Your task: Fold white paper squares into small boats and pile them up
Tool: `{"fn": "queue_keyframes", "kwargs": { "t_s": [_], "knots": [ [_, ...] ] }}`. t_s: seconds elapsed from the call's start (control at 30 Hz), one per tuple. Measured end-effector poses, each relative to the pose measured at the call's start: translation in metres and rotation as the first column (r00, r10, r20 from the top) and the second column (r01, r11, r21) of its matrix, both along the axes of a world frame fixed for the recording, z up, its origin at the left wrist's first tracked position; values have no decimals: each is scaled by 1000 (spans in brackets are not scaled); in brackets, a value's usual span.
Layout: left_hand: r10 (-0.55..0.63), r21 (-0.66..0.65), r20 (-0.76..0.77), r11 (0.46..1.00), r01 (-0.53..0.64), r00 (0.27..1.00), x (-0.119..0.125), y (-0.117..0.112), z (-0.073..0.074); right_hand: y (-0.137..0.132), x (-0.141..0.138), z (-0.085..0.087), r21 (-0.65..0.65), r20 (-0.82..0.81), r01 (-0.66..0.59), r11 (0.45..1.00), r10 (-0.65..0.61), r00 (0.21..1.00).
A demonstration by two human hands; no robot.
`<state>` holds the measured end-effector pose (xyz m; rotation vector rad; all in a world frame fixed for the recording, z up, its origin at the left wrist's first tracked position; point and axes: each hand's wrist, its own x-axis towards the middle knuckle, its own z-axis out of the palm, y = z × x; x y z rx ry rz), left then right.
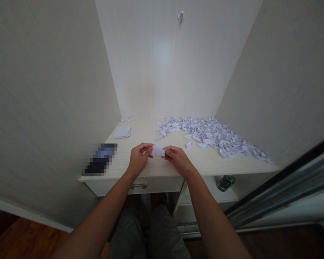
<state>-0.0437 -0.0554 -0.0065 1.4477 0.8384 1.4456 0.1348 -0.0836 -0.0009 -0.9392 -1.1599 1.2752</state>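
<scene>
At the near edge of the scene, grey trouser legs [162, 233] show below a pale desk [162, 168], and two bare forearms reach forward on either side of them, slanting inward toward each other. Just under the desk's front edge sits a drawer [162, 185] with a metal handle [138, 186]; to the right, an open compartment holds a dark can [226, 182] with a green mark.

Over the near part of the desk top, the left hand [139, 158] curves in from the left, its thumb and fingers pinching one end of a small white paper [158, 150]. The right hand [177, 158] mirrors it, fingers bent, gripping the paper's right end between thumb and fingers. Both wrists angle inward, so the paper spans the narrow gap between the hands (whether either hand rests on the wood, I cannot tell).

Left of the left hand, by the side panel, lies a dark, pixelated rectangle [101, 160]. Farther back on the left is a small stack of white sheets [122, 132], and beyond it some paper pieces [127, 119]. Far right spreads a broad heap of folded papers [207, 133], reaching along the right panel. Behind rises a pale back wall [162, 79], with a small fitting [180, 17] high up.
</scene>
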Motion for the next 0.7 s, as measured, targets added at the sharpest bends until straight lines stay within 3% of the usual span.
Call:
{"fn": "queue_keyframes", "kwargs": {
  "t_s": [0.33, 0.57, 0.7],
  "knots": [
    [80, 102, -95, 992, -71, 992, -1, 1, 1, 2, -1, -4, 68, 48, 28, 997, -31, 998],
    [12, 34, -88, 999, -9, 996, 0, 2, -2, 0, -3, -4, 150, 100, 186, 971, -202, 974],
    [-53, -18, -38, 998, 52, 998, 1, 3, -5, 0, -2, -5, 190, 101, 202, 961, -224, 969]
  ]
}}
